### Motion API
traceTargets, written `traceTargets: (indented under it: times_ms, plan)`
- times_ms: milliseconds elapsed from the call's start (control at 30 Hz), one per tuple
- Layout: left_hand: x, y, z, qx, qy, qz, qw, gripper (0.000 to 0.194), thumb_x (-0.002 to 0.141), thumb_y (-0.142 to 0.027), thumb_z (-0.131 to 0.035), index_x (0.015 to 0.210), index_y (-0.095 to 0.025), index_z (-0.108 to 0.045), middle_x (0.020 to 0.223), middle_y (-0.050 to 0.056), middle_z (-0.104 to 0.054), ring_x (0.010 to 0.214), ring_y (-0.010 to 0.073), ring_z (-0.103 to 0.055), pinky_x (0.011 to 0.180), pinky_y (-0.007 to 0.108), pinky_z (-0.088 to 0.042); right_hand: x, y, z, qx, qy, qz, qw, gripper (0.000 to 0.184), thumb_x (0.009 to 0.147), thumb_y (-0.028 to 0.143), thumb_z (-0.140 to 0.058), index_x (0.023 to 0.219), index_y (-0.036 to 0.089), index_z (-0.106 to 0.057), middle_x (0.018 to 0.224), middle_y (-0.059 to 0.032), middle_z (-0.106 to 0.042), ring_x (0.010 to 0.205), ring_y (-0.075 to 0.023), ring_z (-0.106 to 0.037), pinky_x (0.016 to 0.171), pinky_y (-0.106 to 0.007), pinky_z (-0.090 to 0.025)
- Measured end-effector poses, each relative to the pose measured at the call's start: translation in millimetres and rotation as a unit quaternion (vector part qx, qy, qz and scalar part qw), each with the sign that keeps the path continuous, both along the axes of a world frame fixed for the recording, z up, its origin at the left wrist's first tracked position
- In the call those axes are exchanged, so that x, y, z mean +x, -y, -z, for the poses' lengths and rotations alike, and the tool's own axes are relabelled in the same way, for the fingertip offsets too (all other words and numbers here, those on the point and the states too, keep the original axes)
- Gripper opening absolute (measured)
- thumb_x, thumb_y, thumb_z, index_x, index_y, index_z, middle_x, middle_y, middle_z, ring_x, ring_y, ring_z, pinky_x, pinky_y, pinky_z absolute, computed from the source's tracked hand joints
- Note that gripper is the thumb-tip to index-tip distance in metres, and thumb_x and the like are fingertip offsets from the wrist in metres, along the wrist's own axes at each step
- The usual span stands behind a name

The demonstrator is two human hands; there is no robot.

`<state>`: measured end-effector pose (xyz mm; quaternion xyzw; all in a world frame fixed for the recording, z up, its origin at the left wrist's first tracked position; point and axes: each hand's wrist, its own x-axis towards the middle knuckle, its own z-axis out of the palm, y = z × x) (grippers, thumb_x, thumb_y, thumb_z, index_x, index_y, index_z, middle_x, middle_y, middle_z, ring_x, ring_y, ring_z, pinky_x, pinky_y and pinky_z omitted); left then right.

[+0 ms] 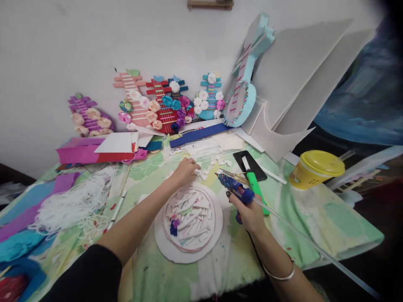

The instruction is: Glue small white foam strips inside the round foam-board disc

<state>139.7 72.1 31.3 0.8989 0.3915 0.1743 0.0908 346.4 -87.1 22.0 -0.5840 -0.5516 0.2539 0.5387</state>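
The green-patterned surface point(341, 237) is crowded with craft pieces, and the round white board point(189, 258) is set at its near middle, between the forearms. The glue gun point(235, 188) is gripped in the right hand point(250, 212), its nozzle pointed toward the left hand point(189, 168), and a long clear glue stick point(315, 247) is trailed behind it. The left hand's fingers are bent down at the loose white scraps point(204, 173) beyond the board; whether one is pinched cannot be told.

For clean work, the hot nozzle is best kept clear of the left fingers, glue is best laid in small dabs, and the trailing stick should be prevented from dragging on anything nearby.

The yellow tub point(305, 170) at the right is covered by its lid, so its contents cannot be seen. Within the board's ringed middle, white paper strips point(195, 209) are heaped loosely at many angles, with a few dark blue and pink bits point(174, 226) mixed in at the left.
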Motion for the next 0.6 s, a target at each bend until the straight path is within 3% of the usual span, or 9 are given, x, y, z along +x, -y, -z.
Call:
traceTargets:
  times_ms: [133,233,433,467,533,600]
  plan:
    - [4.6,-17.1,7.4,-0.025,0.009,0.026,0.999,0.019,0.058,-0.007,-0.059,0.071,-0.016,-0.068,0.081,0.009,-0.06,0.085,0.0227,-0.051,0.082,0.037,-0.037,-0.6,-0.5,-1.0,0.0,0.012,-0.002,1.0,0.027,0.075,0.037,-0.058,0.058,0.018,-0.06,0.052,0.0001,-0.055,0.052,-0.0151,-0.05,0.054,-0.029,-0.041]
    - [2.9,-18.1,5.4,-0.047,0.053,0.012,0.997,0.011,0.056,-0.011,-0.062,0.064,-0.016,-0.067,0.074,0.007,-0.061,0.082,0.0219,-0.053,0.083,0.037,-0.038,-0.5,-0.3,-1.6,-0.001,-0.009,-0.003,1.0,0.026,0.074,0.038,-0.059,0.059,0.018,-0.061,0.055,-0.001,-0.059,0.057,-0.0171,-0.054,0.058,-0.03,-0.044]
    - [-13.2,17.0,-10.4,-0.123,0.212,-0.075,0.967,0.024,0.072,-0.03,-0.057,0.086,-0.014,-0.068,0.081,0.008,-0.069,0.071,0.0172,-0.06,0.066,0.03,-0.045,-1.4,3.2,-3.9,-0.044,-0.117,-0.047,0.991,0.02,0.069,0.037,-0.065,0.067,0.017,-0.066,0.067,-0.0032,-0.066,0.07,-0.0204,-0.06,0.065,-0.031,-0.047]
    - [-16.2,27.2,-12.4,-0.159,0.26,-0.083,0.949,0.026,0.073,-0.032,-0.057,0.088,-0.013,-0.068,0.079,0.007,-0.069,0.068,0.0162,-0.06,0.064,0.029,-0.046,-2.2,4.4,-5.1,-0.054,-0.143,-0.061,0.986,0.018,0.068,0.036,-0.066,0.068,0.017,-0.067,0.068,-0.003,-0.066,0.07,-0.0201,-0.06,0.066,-0.031,-0.047]
    - [-21.4,48.7,-14.8,-0.289,0.407,-0.097,0.861,0.026,0.065,-0.031,-0.067,0.084,-0.013,-0.068,0.074,0.006,-0.069,0.063,0.0149,-0.061,0.062,0.028,-0.047,-4.7,6.9,-8.4,-0.07,-0.183,-0.097,0.976,0.016,0.066,0.034,-0.068,0.068,0.018,-0.067,0.068,-0.0025,-0.067,0.068,-0.0191,-0.061,0.067,-0.031,-0.048]
    - [-24.8,68.8,-15.3,-0.382,0.484,-0.103,0.781,0.025,0.057,-0.026,-0.075,0.078,-0.013,-0.069,0.07,0.005,-0.069,0.062,0.0143,-0.061,0.063,0.027,-0.047,-7.9,9.2,-11.6,-0.079,-0.197,-0.135,0.968,0.015,0.065,0.033,-0.068,0.064,0.018,-0.067,0.064,-0.0023,-0.066,0.065,-0.0186,-0.061,0.067,-0.031,-0.049]
